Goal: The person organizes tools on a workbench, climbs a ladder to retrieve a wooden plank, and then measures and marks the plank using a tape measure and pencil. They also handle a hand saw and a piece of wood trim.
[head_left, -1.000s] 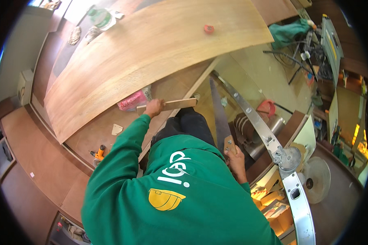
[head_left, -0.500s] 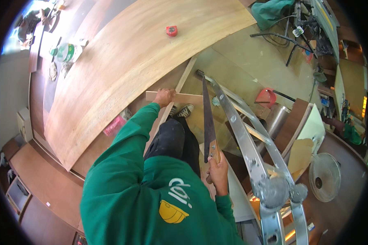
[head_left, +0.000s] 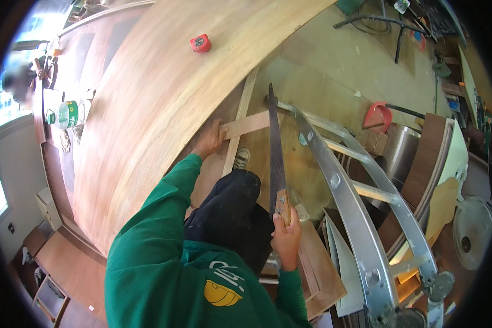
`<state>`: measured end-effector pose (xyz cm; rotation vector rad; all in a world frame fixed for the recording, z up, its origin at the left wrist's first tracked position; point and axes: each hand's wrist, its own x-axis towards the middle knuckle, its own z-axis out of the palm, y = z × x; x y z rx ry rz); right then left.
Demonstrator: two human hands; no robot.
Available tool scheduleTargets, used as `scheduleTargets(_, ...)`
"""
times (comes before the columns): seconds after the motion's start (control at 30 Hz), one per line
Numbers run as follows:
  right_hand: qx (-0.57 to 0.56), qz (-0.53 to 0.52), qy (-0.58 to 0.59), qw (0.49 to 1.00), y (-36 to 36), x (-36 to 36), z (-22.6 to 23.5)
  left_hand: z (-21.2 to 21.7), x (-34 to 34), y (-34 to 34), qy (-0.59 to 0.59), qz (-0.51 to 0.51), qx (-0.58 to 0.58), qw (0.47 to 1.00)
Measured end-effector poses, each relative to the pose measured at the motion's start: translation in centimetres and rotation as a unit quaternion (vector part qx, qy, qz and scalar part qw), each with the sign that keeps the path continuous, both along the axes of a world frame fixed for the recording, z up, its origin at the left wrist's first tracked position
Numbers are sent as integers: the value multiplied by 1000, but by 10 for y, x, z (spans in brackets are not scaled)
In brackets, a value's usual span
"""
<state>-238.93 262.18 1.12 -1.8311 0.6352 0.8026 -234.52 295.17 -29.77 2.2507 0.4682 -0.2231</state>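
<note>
My right hand [head_left: 287,241] is wrapped round the wooden handle of a handsaw [head_left: 277,147], its long dark blade pointing away from me. The blade crosses the right end of a thin wooden strip [head_left: 250,124]; I cannot tell whether the teeth touch it. At the strip's other end, my left hand [head_left: 209,139] grips it. The strip lies across a narrow light wood batten [head_left: 240,115], near the edge of a large plywood sheet [head_left: 164,93]. My bent knee is just below the strip.
An aluminium ladder [head_left: 344,218] lies close on my right. Beyond it are a red dustpan [head_left: 378,117], a metal cylinder [head_left: 402,147] and a fan guard [head_left: 472,232]. On the left, a red tape measure [head_left: 200,44] and a plastic bottle [head_left: 69,114] rest on boards. Another person [head_left: 19,79] is far left.
My view has shifted and my knee has come up near the strip. The saw has moved so its blade crosses the strip's end. Both hands keep their grip.
</note>
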Motion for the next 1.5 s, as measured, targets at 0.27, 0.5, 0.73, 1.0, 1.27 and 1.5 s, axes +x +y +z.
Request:
scheduleTargets(0.27, 12, -77, -64, 995, 15, 8, -84, -22, -9, 11, -93, -89, 105, 986)
scheduleTargets(0.5, 96, -135, -161, 973, 28, 26, -149, -10, -12, 12, -52, -93, 65, 992)
scheduleTargets(0.73, 105, -124, -231, 959, 34, -4, -142, -2, -16, 8, -135, -109, 45, 984)
scheduleTargets(1.0, 111, -137, -259, 950, 31, -55, -125, -14, -16, 14, -105, -124, 71, 984)
scheduleTargets(1.27, 71, -91, -295, 948, 42, -66, -121, -29, -21, 15, -170, -107, 155, 967)
scheduleTargets(1.5, 8, -14, -370, 929, 42, -107, -106, -15, -25, 2, -166, -127, 103, 972)
